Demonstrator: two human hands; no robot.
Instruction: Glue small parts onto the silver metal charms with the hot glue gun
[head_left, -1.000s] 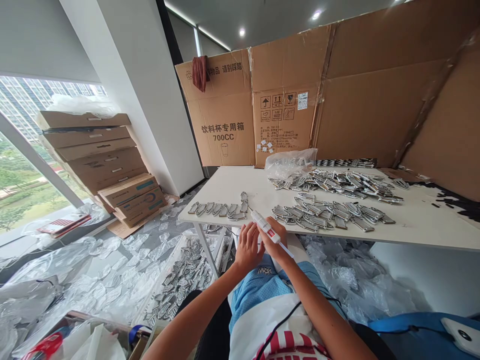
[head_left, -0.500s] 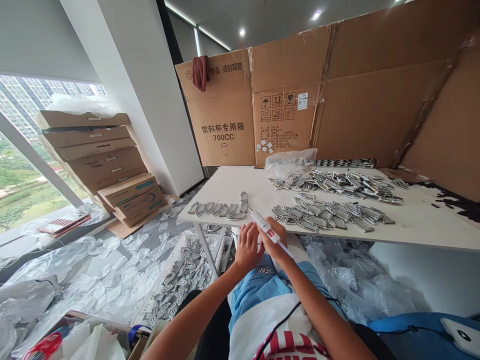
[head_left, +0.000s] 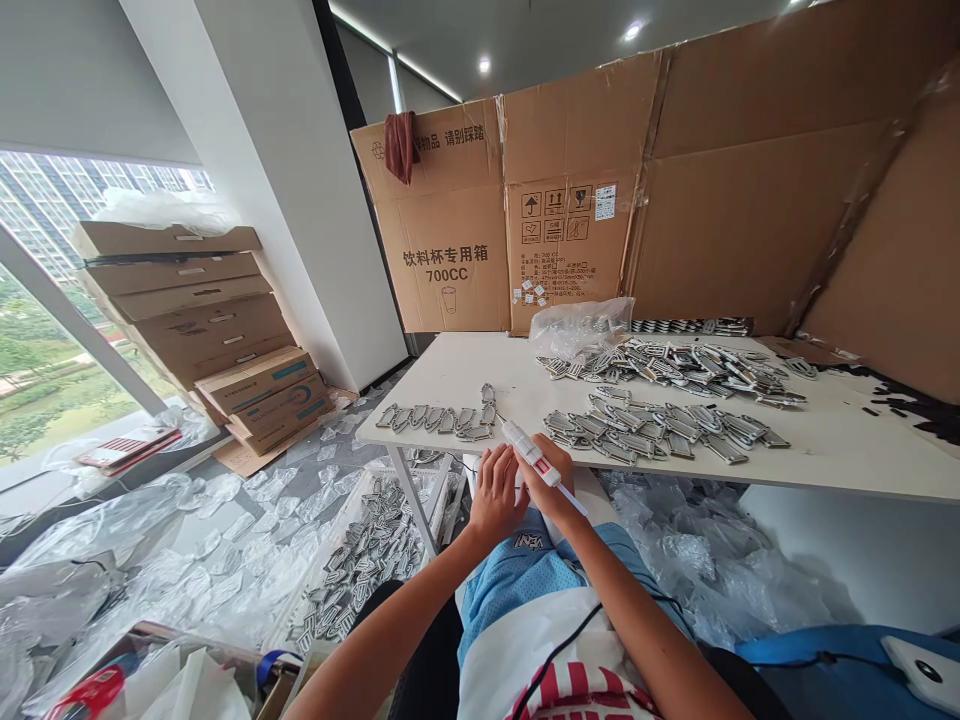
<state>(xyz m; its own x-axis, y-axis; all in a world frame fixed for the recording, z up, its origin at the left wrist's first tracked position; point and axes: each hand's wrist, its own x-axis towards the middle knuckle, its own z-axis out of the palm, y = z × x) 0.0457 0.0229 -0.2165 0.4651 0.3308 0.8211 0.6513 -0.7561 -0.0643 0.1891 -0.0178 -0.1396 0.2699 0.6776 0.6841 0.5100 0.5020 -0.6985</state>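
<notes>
- The pen tool (head_left: 537, 456), white with a red patch, lay slanted across the right hand (head_left: 550, 487), tip toward the table (head_left: 465, 372), just below its near edge and over the lap.
- The right hand's fingers were curled around the tool's body; I could not tell how tightly.
- The left hand (head_left: 496, 496) sat against the right, fingers bent and close together. Whether they pinched a small part there was hidden.
- Judged step: working a single piece with the tool in the lap, between taking one from the table and setting it down.
- The row of tags (head_left: 439, 419) lay in a neat line near the table's left edge, just beyond the tool tip.
- The tag heap (head_left: 660, 425) spread loosely further right, and a second heap (head_left: 675, 365) lay behind it beside a plastic bag (head_left: 581, 323).
- The next move would likely call for a steady tip and a short reach forward to the row, without knocking its line.
- More tags lay on the floor (head_left: 360, 560) among plastic wrap.
</notes>
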